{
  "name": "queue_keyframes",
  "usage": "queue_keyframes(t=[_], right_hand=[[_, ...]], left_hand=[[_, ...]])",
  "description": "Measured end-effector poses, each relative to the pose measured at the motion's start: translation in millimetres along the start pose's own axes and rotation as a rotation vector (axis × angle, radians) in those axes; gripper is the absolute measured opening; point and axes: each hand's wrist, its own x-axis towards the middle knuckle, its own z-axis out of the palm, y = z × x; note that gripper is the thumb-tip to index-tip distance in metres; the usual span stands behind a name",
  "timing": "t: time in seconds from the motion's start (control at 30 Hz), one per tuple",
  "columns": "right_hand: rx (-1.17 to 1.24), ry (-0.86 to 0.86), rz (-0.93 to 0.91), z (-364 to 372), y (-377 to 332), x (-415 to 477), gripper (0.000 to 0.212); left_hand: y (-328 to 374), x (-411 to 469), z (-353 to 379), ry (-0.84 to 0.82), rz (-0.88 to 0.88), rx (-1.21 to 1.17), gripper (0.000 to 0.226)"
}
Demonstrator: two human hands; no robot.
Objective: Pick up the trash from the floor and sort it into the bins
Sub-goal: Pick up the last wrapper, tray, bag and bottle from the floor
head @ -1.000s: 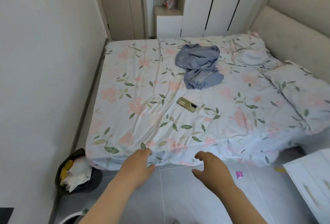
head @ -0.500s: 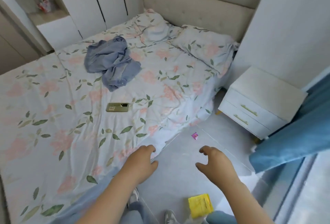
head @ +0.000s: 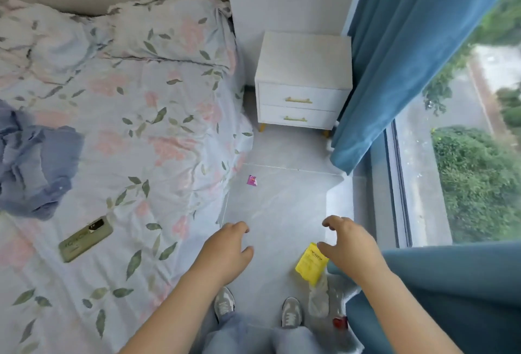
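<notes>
head view, looking down. at far left we see a crumpled blue garment (head: pixel 33 162) on the floral bed (head: pixel 158 133), with a green phone (head: pixel 84 239) lying nearer us on the sheet. the left hand (head: pixel 225 252) hovers over the grey floor (head: pixel 282 212) just off the bed's edge, fingers loosely curled, holding nothing. beyond it, a small pink wrapper (head: pixel 251 180) lies on the floor close to the bed's side, well apart from both hands. farther back, a white nightstand (head: pixel 303 83) stands between the bed and the blue curtain (head: pixel 408 57). a yellow packet (head: pixel 310 264) lies flat on the floor, just beside the right hand (head: pixel 349 246), which hovers empty with its fingers loosely curled. near our right shoe (head: pixel 291 311), a clear plastic piece (head: pixel 318 297) and a red piece (head: pixel 339 322) lie by the curtain hem, too blurred to identify. the window (head: pixel 465 170) closes the right edge.
</notes>
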Motion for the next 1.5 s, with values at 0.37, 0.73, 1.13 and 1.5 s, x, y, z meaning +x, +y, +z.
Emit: queue_keyframes(t=[0.37,0.73,1.13,1.5], right_hand=[[0.109,-0.023,0.261,141,89,52,0.043],[0.069,0.009,0.298,324,212,160,0.039],[-0.087,0.166,0.204,446,301,300,0.049],[-0.209,0.053,-0.012,497,253,339,0.053]], left_hand=[[-28,118,135,-0.194,0.216,0.177,0.042],[-75,285,336,-0.289,0.373,0.370,0.042],[-108,456,490,-0.265,0.652,0.524,0.042],[-188,467,466,-0.162,0.491,0.373,0.036]])
